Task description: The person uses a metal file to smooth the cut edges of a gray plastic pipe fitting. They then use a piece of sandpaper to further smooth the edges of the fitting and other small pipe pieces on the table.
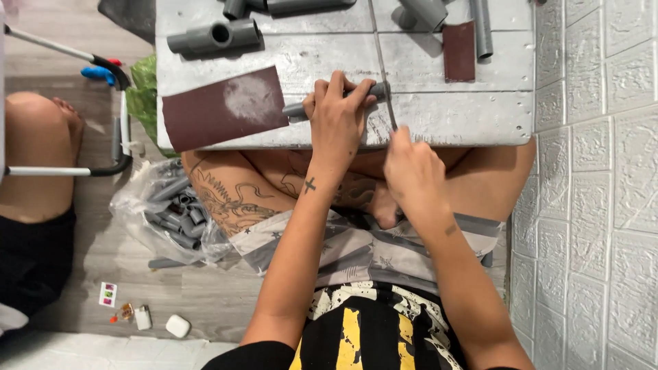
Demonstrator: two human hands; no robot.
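My left hand [337, 118] presses a short grey plastic pipe [296, 109] flat on the silver table [452, 113] near its front edge, fingers wrapped over it. My right hand [410, 171] sits just right of it, fist closed on the handle end of a thin saw blade [384, 82] that runs up across the table and crosses the pipe by my left fingertips. A large sheet of dark red sandpaper [223, 108] with a pale dusty patch lies just left of the pipe.
Grey pipe fittings [216, 38] and pipes [482, 27] lie at the table's far side with a small sandpaper piece [458, 51]. A clear bag of grey fittings [171, 212] sits on the floor left. Another person's leg [34, 157] is at far left. A white tiled wall [596, 185] stands right.
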